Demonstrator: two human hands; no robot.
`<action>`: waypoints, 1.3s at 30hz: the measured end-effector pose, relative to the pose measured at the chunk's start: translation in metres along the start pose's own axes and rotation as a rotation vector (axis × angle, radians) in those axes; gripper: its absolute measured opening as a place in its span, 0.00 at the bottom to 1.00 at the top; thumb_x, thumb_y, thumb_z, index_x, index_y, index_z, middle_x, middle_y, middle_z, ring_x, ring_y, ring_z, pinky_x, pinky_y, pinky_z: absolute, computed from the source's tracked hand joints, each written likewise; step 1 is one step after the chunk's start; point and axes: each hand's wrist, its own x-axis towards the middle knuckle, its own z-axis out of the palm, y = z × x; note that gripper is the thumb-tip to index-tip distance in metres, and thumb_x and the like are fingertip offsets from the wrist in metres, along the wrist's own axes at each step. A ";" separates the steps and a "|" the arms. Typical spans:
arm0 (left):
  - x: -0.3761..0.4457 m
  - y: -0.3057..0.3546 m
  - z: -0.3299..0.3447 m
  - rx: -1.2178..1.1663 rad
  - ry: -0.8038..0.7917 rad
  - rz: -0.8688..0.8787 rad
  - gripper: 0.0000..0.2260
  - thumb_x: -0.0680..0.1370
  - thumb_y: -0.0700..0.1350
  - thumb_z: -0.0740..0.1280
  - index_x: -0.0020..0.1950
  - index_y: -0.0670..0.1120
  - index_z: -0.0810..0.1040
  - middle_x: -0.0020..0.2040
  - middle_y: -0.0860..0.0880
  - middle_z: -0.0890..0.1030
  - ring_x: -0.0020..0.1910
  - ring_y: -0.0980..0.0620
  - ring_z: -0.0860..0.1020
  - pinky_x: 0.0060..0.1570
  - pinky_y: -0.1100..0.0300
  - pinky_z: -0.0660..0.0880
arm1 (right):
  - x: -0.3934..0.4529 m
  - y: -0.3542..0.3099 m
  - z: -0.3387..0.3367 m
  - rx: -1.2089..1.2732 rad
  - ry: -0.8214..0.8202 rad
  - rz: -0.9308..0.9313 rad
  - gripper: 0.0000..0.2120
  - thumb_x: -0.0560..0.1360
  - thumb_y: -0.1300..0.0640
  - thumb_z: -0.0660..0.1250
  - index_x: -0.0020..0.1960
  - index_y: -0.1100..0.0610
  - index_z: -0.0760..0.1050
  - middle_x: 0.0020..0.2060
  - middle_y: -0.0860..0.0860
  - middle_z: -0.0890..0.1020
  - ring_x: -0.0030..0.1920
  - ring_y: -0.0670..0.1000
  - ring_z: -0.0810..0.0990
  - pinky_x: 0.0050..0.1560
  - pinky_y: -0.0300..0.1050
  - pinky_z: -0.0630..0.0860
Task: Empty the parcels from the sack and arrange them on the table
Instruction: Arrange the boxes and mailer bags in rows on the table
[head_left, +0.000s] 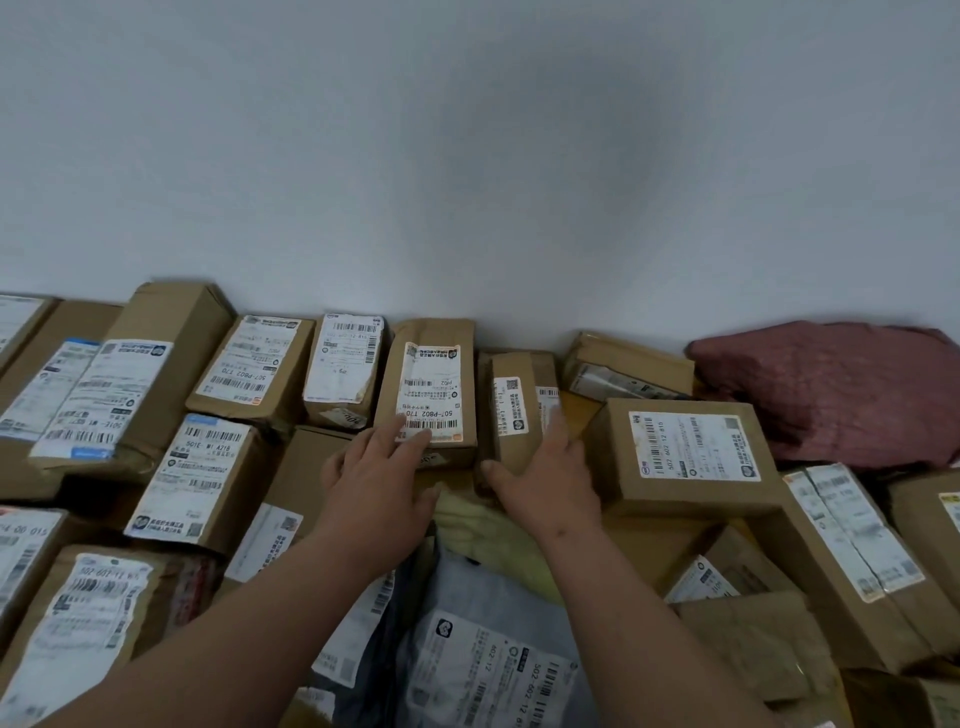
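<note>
Several brown cardboard parcels with white labels cover the table against the wall. My left hand (376, 478) lies with straight fingers on the near end of a labelled brown box (428, 389) at the back centre. My right hand (545, 467) grips a narrow brown box (511, 410) just to its right, thumb on the near left corner, fingers over its top. A grey plastic mailer (488, 654) and a pale yellow soft parcel (483, 525) lie below my hands. No sack is in view.
A dark red woven bundle (841, 389) lies at the back right against the white wall (467, 156). A larger box (685, 452) sits right of my right hand. More labelled boxes (202, 478) crowd the left and right sides.
</note>
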 end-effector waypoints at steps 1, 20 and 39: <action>-0.002 -0.003 -0.001 -0.014 0.009 -0.019 0.29 0.78 0.57 0.62 0.77 0.57 0.56 0.79 0.53 0.53 0.77 0.49 0.50 0.73 0.46 0.50 | -0.004 0.002 -0.004 0.008 0.083 -0.005 0.49 0.70 0.37 0.71 0.78 0.48 0.45 0.71 0.56 0.62 0.69 0.60 0.66 0.64 0.58 0.69; -0.055 -0.057 -0.007 -0.186 -0.424 -0.283 0.35 0.72 0.67 0.65 0.75 0.55 0.60 0.70 0.50 0.72 0.66 0.48 0.73 0.63 0.48 0.72 | -0.090 0.012 -0.016 -0.473 -0.515 -0.181 0.25 0.68 0.45 0.75 0.59 0.49 0.67 0.59 0.49 0.76 0.61 0.53 0.75 0.60 0.47 0.71; -0.075 -0.051 0.010 -0.249 -0.399 -0.349 0.44 0.64 0.66 0.73 0.75 0.54 0.59 0.69 0.47 0.72 0.65 0.45 0.74 0.62 0.47 0.74 | -0.081 0.004 -0.086 0.649 -0.016 0.083 0.20 0.72 0.57 0.76 0.59 0.54 0.72 0.49 0.54 0.84 0.43 0.55 0.86 0.46 0.56 0.83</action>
